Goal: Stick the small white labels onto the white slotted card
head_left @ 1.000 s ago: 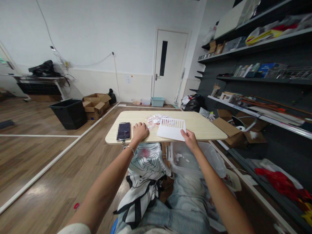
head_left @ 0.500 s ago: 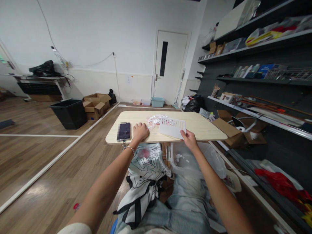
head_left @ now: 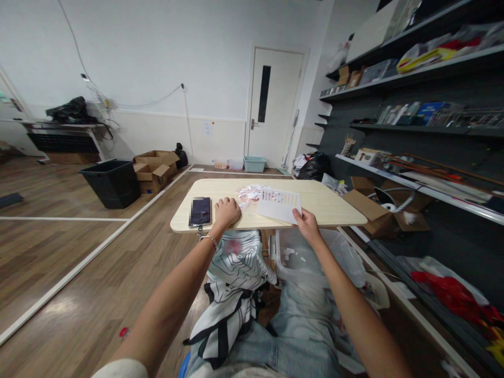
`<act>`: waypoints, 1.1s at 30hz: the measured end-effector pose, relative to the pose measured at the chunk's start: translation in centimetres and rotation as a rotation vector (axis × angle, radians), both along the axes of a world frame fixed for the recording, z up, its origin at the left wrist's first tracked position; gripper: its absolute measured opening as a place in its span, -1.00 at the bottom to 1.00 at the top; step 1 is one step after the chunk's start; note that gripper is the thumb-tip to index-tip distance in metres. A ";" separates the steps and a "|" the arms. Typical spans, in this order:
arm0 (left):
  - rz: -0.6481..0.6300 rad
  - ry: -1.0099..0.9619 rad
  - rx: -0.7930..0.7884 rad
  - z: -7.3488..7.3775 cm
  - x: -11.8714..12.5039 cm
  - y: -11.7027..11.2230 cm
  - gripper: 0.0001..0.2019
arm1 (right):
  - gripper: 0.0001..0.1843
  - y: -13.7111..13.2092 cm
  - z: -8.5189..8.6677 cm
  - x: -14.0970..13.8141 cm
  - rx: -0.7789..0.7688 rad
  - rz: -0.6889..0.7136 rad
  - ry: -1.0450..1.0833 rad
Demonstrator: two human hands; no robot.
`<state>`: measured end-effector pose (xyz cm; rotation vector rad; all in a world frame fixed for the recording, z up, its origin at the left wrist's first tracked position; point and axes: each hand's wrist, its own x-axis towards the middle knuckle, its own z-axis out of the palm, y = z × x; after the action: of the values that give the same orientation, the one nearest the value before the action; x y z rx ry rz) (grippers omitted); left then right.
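My right hand [head_left: 306,224] pinches the near corner of a white sheet [head_left: 280,206] with a row of slots along its far edge, holding it just over the light wooden table [head_left: 334,210]. My left hand [head_left: 226,211] rests on the table near its front edge, fingers curled, with nothing visible in them. A dark phone [head_left: 200,211] lies to the left of that hand. A heap of small pink and white pieces [head_left: 249,192] lies behind the sheet.
A clear plastic bin [head_left: 315,257] stands under the table by my knees, beside a black-and-white cloth [head_left: 236,283]. Open cardboard boxes [head_left: 378,210] and dark shelves [head_left: 413,131] fill the right side. A black bin [head_left: 112,182] and boxes [head_left: 155,168] stand on the left floor.
My right hand has tilted and lifted the white sheet a little off the table. My left hand has stayed in place.
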<state>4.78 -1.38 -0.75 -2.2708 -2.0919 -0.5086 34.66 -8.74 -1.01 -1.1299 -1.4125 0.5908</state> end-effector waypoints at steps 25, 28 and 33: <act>-0.010 0.008 0.010 0.1 0.0 -0.2 -0.53 | -0.18 0.0 0.1 -0.1 -0.006 0.051 -0.014; -0.009 0.014 0.014 0.1 0.0 -0.3 -0.52 | -0.17 0.2 -0.2 0.0 -0.025 0.054 -0.013; -0.012 0.017 0.011 -0.1 -0.1 -0.1 -0.52 | -0.15 0.1 -0.3 -0.1 -0.014 0.065 -0.017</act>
<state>4.72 -1.49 -0.80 -2.2750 -2.0644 -0.4982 34.56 -8.61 -1.27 -1.1051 -1.4663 0.6396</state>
